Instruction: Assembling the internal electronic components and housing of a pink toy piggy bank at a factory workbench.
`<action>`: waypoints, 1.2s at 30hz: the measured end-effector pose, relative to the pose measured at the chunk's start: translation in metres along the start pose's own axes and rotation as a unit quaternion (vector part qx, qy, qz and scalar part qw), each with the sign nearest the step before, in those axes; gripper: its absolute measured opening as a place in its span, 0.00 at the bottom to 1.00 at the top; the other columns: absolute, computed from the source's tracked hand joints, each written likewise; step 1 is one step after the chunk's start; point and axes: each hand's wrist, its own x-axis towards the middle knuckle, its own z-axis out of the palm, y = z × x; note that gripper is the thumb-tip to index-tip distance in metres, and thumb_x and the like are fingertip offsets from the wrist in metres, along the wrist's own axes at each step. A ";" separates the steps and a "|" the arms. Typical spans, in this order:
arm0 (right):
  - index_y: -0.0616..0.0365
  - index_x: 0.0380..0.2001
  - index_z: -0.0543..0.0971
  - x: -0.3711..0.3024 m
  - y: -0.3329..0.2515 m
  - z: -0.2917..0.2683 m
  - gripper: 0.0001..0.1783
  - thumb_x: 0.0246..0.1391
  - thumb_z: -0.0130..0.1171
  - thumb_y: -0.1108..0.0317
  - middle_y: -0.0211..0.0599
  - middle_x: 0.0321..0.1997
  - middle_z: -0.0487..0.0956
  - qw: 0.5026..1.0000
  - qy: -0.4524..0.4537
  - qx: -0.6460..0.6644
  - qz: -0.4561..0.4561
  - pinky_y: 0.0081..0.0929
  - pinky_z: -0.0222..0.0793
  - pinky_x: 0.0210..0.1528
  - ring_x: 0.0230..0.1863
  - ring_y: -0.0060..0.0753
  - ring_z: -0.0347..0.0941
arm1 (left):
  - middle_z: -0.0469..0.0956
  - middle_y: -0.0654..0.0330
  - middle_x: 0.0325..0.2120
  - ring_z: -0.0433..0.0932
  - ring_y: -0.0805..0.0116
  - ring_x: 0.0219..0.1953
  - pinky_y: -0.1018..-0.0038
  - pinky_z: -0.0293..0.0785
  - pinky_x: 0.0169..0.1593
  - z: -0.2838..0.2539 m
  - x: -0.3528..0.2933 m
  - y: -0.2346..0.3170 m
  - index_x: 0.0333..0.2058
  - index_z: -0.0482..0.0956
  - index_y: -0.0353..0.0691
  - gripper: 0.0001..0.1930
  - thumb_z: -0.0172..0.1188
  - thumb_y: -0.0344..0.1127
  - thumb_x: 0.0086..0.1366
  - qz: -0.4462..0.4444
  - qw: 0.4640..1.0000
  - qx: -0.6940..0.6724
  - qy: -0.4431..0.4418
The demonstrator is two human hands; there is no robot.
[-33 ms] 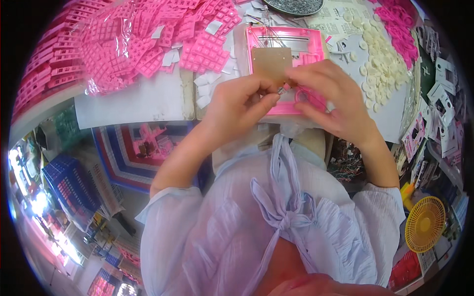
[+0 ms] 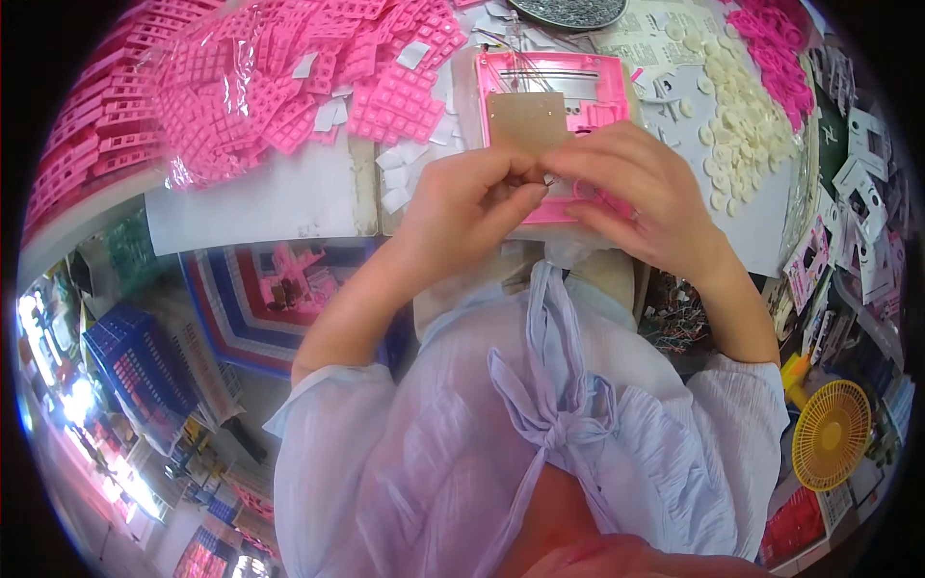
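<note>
A pink plastic housing (image 2: 602,75) lies on the table in front of me, with a flat brown board (image 2: 527,118) on it and thin wires (image 2: 515,63) running from the top. My left hand (image 2: 474,200) is closed in a pinch at the board's lower edge. Whatever small part is between its fingertips is too small to make out. Over the right side of the housing, my right hand (image 2: 644,193) has its thumb apart from its fingers. Its index fingertip comes close to the left hand's pinch. My fingers hide the lower middle of the housing.
Pink keypad pieces (image 2: 405,101), some in clear plastic, cover the back left beside stacked pink frames (image 2: 96,125). White round parts (image 2: 737,125) and magenta pieces (image 2: 771,48) lie at right. A tray of small metal parts (image 2: 568,8) sits behind. Below left is a blue basket (image 2: 207,289).
My right hand's fingers have moved slightly left, toward the left hand's pinch. The left hand stays at nearly the same spot.
</note>
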 end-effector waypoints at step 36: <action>0.57 0.32 0.78 -0.073 0.017 0.002 0.12 0.44 0.71 0.74 0.36 0.45 0.82 0.993 -0.043 -0.109 0.025 0.36 0.76 0.40 0.47 0.43 0.75 | 0.78 0.60 0.38 0.77 0.60 0.36 0.65 0.74 0.39 0.041 0.001 -0.019 0.49 0.82 0.46 0.20 0.63 0.29 0.55 0.259 0.919 0.289 -0.063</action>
